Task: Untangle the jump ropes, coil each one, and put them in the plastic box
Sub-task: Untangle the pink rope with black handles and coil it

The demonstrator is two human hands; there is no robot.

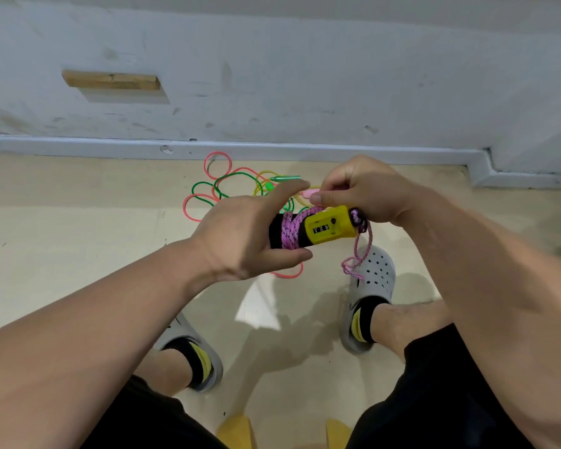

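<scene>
Indoor room, bare: scuffed pale painted wall (pixel 305 76), grey-blue baseboard (pixel 272 149), glossy cream floor (pixel 62 205), wooden block (pixel 110 81) set into wall.

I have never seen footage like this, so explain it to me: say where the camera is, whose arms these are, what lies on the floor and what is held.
There is no machine here: one camera worn on a person's head looks down at their own bare arms and feet. The left hand grips a jump rope handle, black with a yellow counter end, and a purple cord is wound round it. The right hand pinches that cord at the yellow end; a loose tail hangs below. Beyond the hands, thin pink, green and yellow tangled ropes lie on the pale floor by the wall. The person wears grey clogs. No plastic box is in view.
</scene>
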